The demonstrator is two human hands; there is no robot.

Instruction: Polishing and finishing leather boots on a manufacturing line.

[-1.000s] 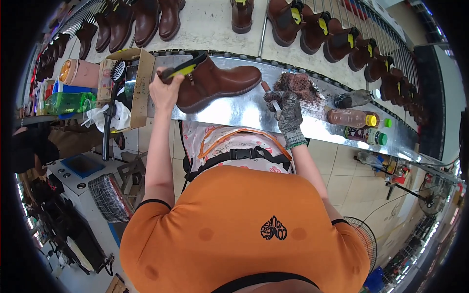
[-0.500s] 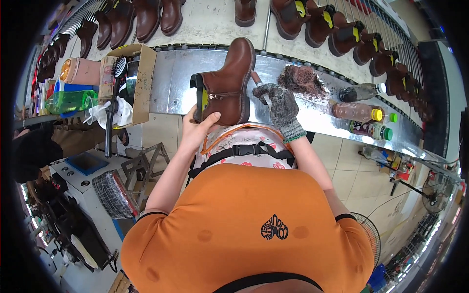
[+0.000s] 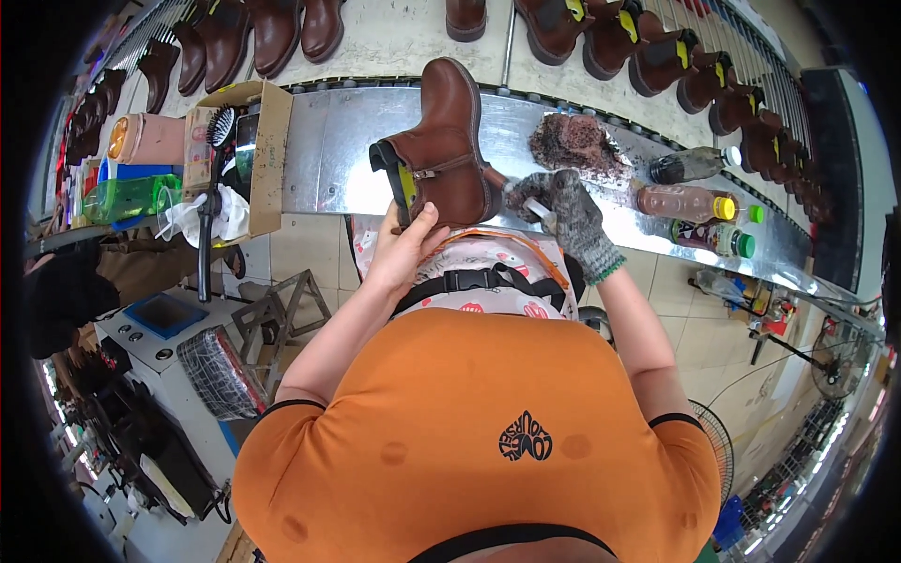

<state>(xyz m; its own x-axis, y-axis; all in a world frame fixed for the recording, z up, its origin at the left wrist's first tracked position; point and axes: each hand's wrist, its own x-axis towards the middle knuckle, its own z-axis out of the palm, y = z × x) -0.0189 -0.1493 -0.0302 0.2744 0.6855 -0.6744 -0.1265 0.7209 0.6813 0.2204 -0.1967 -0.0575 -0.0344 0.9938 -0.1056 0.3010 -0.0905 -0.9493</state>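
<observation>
A brown leather ankle boot [image 3: 446, 141] with a side zip and yellow lining lies on its side over the metal ledge, toe pointing away from me. My bare left hand [image 3: 406, 246] grips it at the shaft opening, thumb on the leather. My right hand [image 3: 568, 218], in a grey knitted glove, is closed round a small applicator [image 3: 495, 176] with a brown tip and a whitish handle part. That tip touches the boot's sole edge near the heel; the glove hides most of the tool. Beyond the glove rests a brown-stained, crumpled lump [image 3: 577, 143], perhaps a sponge or cloth.
Bottles with dark and brownish liquid [image 3: 690, 214] stand or lie on the ledge [image 3: 324, 159] at right. At left, a cardboard box [image 3: 272, 155] holds a black hairbrush [image 3: 221, 129]. Several brown boots [image 3: 601, 42] line the conveyor [image 3: 394, 47] behind.
The boot has tilted, its toe swinging slightly left and away. My right hand has moved right and a little nearer, and the applicator tip has shifted down the sole edge toward the heel.
</observation>
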